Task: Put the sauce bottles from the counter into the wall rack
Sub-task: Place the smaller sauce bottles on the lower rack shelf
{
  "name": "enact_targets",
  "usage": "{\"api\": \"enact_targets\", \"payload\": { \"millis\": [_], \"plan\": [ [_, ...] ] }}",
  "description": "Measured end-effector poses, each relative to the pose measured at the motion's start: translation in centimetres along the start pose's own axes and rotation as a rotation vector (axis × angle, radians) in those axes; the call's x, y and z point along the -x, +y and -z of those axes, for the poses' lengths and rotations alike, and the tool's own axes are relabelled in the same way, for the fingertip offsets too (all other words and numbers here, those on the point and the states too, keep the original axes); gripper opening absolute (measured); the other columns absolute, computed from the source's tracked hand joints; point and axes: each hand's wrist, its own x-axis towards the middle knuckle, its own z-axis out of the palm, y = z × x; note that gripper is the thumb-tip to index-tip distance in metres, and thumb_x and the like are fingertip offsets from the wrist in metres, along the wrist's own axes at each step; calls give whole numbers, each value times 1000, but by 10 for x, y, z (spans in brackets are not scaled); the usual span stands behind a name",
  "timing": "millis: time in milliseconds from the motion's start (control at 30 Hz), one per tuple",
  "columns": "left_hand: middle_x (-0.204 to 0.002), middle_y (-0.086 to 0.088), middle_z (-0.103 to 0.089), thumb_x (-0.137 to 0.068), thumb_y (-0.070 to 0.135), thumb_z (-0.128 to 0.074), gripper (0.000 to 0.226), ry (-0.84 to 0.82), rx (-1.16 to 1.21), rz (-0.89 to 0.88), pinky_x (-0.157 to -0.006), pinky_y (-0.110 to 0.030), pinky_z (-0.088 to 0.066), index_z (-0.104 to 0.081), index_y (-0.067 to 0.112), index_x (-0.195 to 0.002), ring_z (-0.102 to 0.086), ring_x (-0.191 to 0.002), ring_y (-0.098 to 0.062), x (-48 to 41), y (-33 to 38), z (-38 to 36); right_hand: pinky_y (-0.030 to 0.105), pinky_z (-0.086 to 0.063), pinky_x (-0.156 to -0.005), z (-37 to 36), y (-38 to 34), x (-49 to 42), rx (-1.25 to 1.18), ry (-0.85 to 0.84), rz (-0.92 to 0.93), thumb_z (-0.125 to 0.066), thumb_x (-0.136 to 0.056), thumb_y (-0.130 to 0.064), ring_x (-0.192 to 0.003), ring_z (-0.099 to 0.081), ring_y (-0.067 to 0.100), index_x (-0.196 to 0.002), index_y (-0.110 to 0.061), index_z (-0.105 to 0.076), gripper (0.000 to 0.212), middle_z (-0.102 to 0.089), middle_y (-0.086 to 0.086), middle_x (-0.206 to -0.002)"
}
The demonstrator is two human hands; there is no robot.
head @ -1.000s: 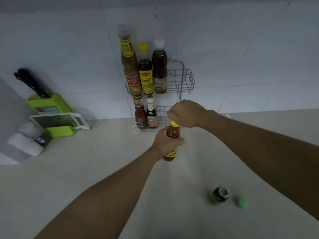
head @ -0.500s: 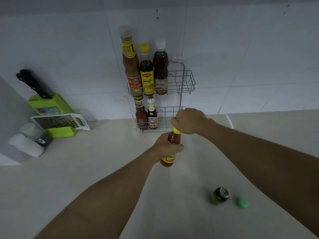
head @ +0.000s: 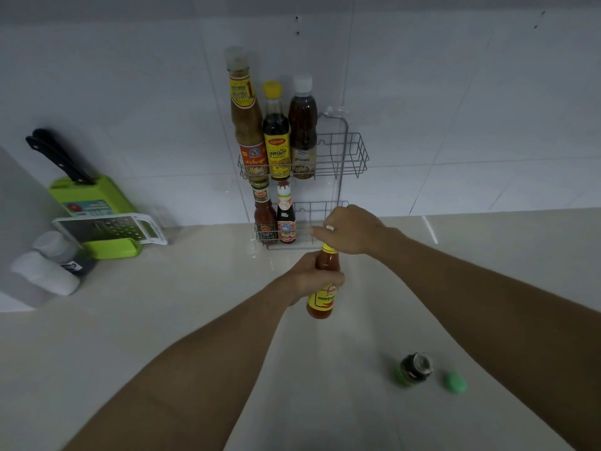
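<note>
Red chilli sauce in a small yellow-labelled bottle (head: 322,288) is being gripped mid-frame by the left hand (head: 312,277) while the right hand's (head: 353,230) fingers are pinching its cap, probably tightening it, below the half-filled wire wall rack (head: 341,157).

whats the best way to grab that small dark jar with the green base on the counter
Grip the small dark jar around its round sides, coming from above. It stands alone and upright on the counter, its green cap lying apart beside it, so the mouth looks open; keep it level. The right hand is probably nearer.
</note>
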Motion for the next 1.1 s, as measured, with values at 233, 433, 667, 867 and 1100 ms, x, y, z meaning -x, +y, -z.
{"api": "enact_targets", "payload": {
  "millis": [233,433,667,867,1100],
  "plan": [
    [-84,-6,-67,-69,9,-73,18,-16,-27,42,-80,-33,-52,-66,13,-85,-65,-85,-22,-3,-4,3,35,-47,-68,7,-1,-1,19,-139,-11,-53,-86,-70,-70,-54,20,-60,-19,-42,58,-47,-2,-65],
    [-74,-2,-64,-66,13,-72,18,-3,-81,35,-72,-30,-50,-65,14,-82,-61,-73,-19,0,-12,2,36,-52,-73,-8,-3,5,71,-99,-11,-43,-95,-60,-76,-59,25,-58,-20,-47,54,-54,1,-68],
    [-70,-3,-63,-64,13,-73,14,108,52,21,-75,-33,-52,-62,15,-72,-62,-72,-21,-2,-8,-2,32,-45,-63,-13,-9,-2,-9,32,-91,-47,-88,-58,-77,-59,27,-62,-16,-42,49,-53,3,-73],
    [-72,-4,-63,-66,11,-72,13,89,82,24,-73,-30,-50,-65,14,-77,-62,-73,-20,0,-5,-4,31,-42,-58,-7,-11,1,-149,56,-147,-62,-82,-55,-68,-55,21,-60,-15,-46,48,-52,2,-66],
    [-73,-2,-63,-63,13,-74,18,24,14,12,-81,-38,-53,-63,16,-78,-62,-77,-21,-1,-14,0,32,-45,-64,-1,-11,10,109,6,-56,-44,-94,-57,-74,-57,26,-57,-19,-41,53,-50,3,-66]
  ]
}}
